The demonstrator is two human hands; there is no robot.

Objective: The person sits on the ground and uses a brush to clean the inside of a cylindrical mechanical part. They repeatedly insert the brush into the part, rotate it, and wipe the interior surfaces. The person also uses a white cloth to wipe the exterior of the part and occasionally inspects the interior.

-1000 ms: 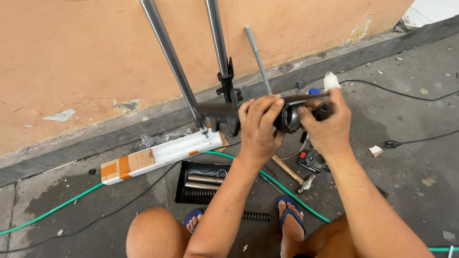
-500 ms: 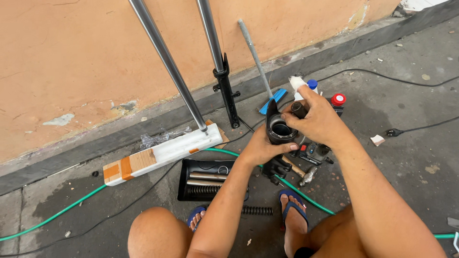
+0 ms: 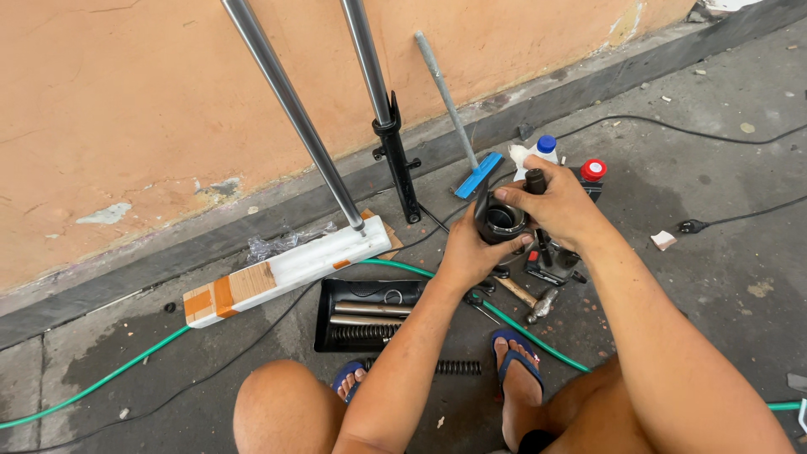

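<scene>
Your hands have dropped lower since 1 second ago.
Your left hand [image 3: 465, 252] and right hand [image 3: 561, 206] clasp the black cylinder [image 3: 502, 222], right at 3 o'clock.

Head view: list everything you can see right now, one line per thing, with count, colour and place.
black tubular part: 1, black, held in both hands
fork tubes: 2, silver, leaning on the orange wall
white block: 1, white and orange, under the left tube's foot
tray: 1, black, holding springs and rods, on the floor
loose spring: 1, dark, beside the sandals
hose: 1, green, across the floor
bottles: 2, one blue-capped, one red-capped, behind the hands
hammer: 1, wooden handle, below the hands
sandals: 2, blue, on the feet
left hand: cups the part from below
right hand: grips it from above
</scene>
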